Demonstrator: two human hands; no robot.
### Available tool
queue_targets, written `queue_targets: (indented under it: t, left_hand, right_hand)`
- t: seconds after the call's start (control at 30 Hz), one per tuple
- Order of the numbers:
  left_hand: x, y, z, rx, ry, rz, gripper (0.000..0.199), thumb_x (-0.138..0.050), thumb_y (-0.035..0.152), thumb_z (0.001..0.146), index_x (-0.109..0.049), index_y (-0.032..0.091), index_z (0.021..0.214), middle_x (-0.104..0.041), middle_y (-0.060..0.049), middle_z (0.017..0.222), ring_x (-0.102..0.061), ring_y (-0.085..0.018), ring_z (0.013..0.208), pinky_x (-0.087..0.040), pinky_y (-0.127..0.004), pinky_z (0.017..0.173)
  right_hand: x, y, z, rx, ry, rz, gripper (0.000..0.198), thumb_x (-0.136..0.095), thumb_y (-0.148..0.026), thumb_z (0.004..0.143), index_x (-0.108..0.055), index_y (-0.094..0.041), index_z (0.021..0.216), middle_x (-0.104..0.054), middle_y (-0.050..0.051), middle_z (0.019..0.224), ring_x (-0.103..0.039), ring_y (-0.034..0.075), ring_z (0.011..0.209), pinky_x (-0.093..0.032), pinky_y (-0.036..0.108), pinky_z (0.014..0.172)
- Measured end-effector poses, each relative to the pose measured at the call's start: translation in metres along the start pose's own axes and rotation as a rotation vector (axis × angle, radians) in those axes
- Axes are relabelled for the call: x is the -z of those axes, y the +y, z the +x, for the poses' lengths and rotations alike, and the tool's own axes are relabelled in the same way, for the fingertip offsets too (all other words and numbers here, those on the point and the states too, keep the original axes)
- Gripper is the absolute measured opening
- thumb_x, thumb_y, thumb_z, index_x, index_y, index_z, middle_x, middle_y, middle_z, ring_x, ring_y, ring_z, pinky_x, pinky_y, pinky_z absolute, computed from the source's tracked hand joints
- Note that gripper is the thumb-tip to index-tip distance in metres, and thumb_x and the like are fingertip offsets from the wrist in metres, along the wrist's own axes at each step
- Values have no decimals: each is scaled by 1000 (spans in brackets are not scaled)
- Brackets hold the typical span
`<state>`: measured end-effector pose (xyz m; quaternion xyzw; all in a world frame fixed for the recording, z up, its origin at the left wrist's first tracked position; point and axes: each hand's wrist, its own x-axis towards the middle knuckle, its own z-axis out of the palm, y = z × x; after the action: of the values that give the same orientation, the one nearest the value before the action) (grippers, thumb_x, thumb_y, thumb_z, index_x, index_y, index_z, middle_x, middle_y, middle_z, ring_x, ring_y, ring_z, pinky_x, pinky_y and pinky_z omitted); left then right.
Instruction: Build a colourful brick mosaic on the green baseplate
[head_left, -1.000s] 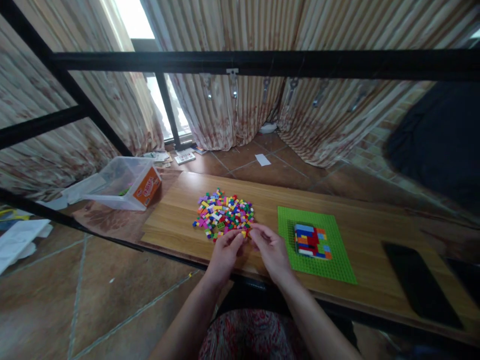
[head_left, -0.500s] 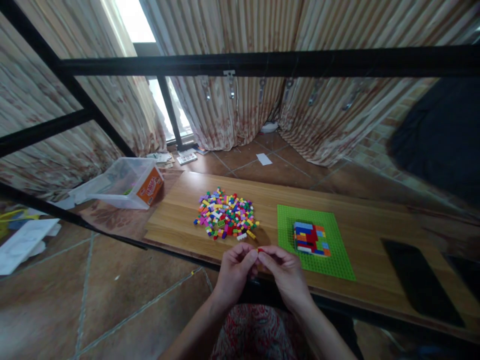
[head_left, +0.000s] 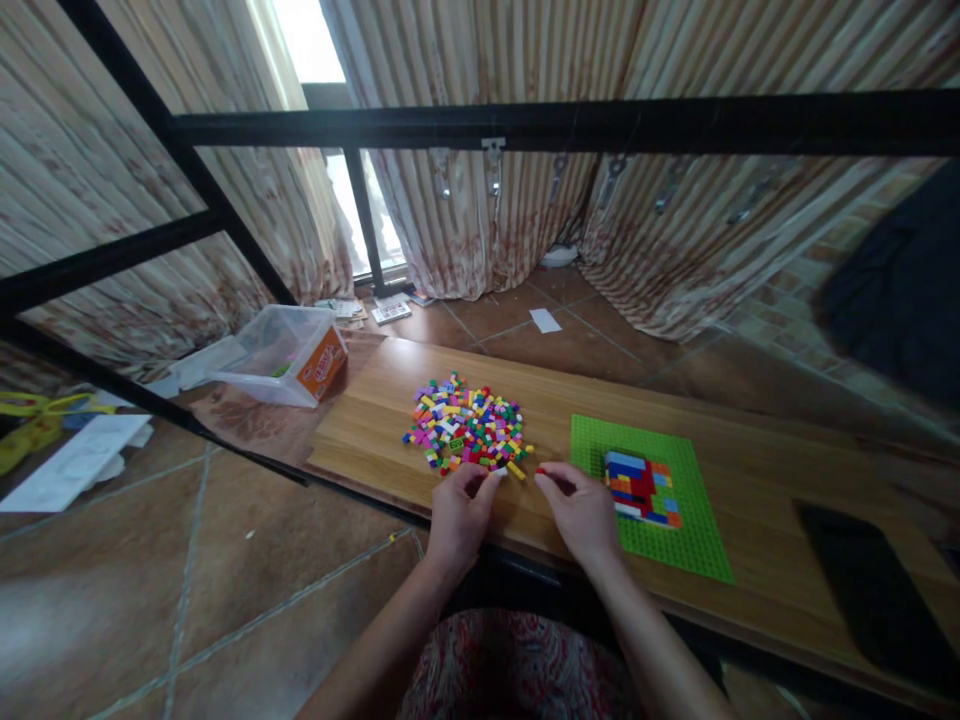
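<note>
My right hand (head_left: 589, 505) pinches a small red brick (head_left: 540, 471) between thumb and forefinger, above the wooden table. My left hand (head_left: 461, 510) is at the near edge of a pile of mixed coloured bricks (head_left: 469, 420). Its thumb and forefinger are closed together beside a white brick (head_left: 501, 471); whether they grip it is too small to tell. A yellow brick (head_left: 516, 470) lies between the two hands. Right of my right hand is a green baseplate (head_left: 701, 530), bearing a built block of coloured bricks (head_left: 641, 488).
The wooden table (head_left: 367, 425) carries a dark flat object (head_left: 870, 590) at its right end. A clear plastic box (head_left: 281, 360) with an orange label stands beyond the left end. A black metal rail (head_left: 525, 130) crosses in front of the curtains.
My hands, which were together at the red brick, have parted. The left has moved to the pile's near edge, while the right keeps the red brick. The view has shifted slightly.
</note>
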<state>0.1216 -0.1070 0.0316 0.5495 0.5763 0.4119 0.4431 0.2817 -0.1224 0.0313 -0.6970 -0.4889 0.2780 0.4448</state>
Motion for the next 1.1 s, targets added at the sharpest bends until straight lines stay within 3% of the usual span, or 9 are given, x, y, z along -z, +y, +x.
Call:
queue_targets:
  t: [0.17, 0.33, 0.53, 0.73, 0.9, 1.1]
  left_hand:
    - [5, -3, 23, -138, 76, 325, 17, -56, 32, 83, -62, 19, 75, -60, 2, 66, -55, -11, 62, -39, -22, 61]
    - [0, -5, 35, -209, 90, 449, 10, -55, 26, 83, -62, 19, 83, -65, -2, 77, -60, -14, 71, -43, -25, 68]
    - [2, -8, 35, -257, 97, 429, 11, -55, 24, 84, -62, 19, 91, -67, -4, 86, -62, -16, 78, -47, -27, 73]
    - [18, -2, 37, -268, 135, 392, 12, -55, 24, 85, -63, 19, 91, -68, -3, 84, -63, -15, 75, -48, -26, 70]
    - [33, -6, 41, -252, 184, 344, 15, -56, 25, 83, -65, 18, 93, -68, -2, 81, -61, -13, 67, -48, -25, 66]
    - [44, -12, 36, -194, 229, 322, 15, -56, 26, 82, -65, 18, 91, -69, -2, 83, -60, -13, 66, -48, -25, 68]
  right_hand:
    - [-10, 1, 17, 61, -48, -255, 25, -56, -32, 80, -71, -18, 92, -74, 8, 91, -67, 23, 79, -50, 36, 75]
    - [-18, 0, 18, 88, -66, -289, 26, -52, -32, 82, -71, -19, 95, -74, 8, 95, -68, 22, 81, -50, 35, 76]
    - [-18, 3, 15, 77, -48, -222, 27, -50, -35, 83, -71, -21, 93, -74, 6, 93, -68, 22, 84, -50, 36, 78]
    - [-18, 2, 18, 95, -7, -172, 28, -49, -36, 84, -70, -20, 93, -73, 6, 92, -67, 22, 83, -49, 34, 78]
    - [-26, -7, 46, 156, -15, -260, 26, -50, -33, 84, -70, -19, 93, -71, 6, 92, -63, 20, 79, -46, 32, 75]
    - [-49, -19, 89, 224, -58, -457, 25, -55, -32, 83, -68, -19, 99, -67, 8, 93, -59, 22, 89, -42, 33, 81]
